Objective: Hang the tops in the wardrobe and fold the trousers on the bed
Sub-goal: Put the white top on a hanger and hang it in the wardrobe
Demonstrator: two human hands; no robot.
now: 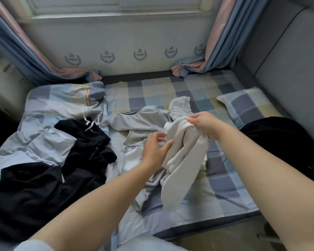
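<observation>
My right hand is closed on the upper edge of a cream-white garment, which hangs bunched above the checked bed sheet. My left hand is next to it on the left, fingers spread and touching its folds. Under and behind the white garment lies a light grey top spread on the bed. To the left lie a black garment with white drawstrings, a pale blue top and another black piece.
A folded checked quilt sits at the back left and a checked pillow at the right. A dark garment lies by the grey padded headboard. Curtains drape onto the bed's far edge below the window.
</observation>
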